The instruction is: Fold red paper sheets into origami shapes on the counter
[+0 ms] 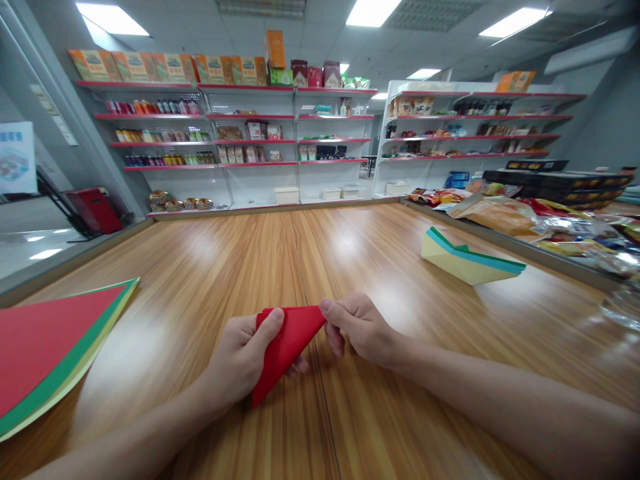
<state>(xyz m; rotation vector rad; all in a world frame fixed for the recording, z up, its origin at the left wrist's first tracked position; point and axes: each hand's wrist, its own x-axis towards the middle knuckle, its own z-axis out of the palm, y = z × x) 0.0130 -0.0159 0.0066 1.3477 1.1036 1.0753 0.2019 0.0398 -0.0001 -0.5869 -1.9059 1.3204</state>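
Note:
A folded piece of red paper (293, 337), roughly triangular, is held above the wooden table between both hands. My left hand (245, 350) grips its left side, thumb on the front face and fingers mostly hidden behind. At the upper right corner, my right hand (357, 327) pinches the paper between thumb and fingers. Farther off to the right, a folded paper boat (463, 257) in pale yellow, blue and green rests on the table. Beside my left arm lies a stack of coloured paper sheets (60, 333), red on top with green and yellow edges below.
The wooden tabletop (200, 260) has a raised edge. Packaged snacks (520, 217) and dark boxes (560, 183) are piled beyond its right edge. Shelves (250, 140) with bottles and boxes stand behind. A red case (95, 210) is on the floor at left.

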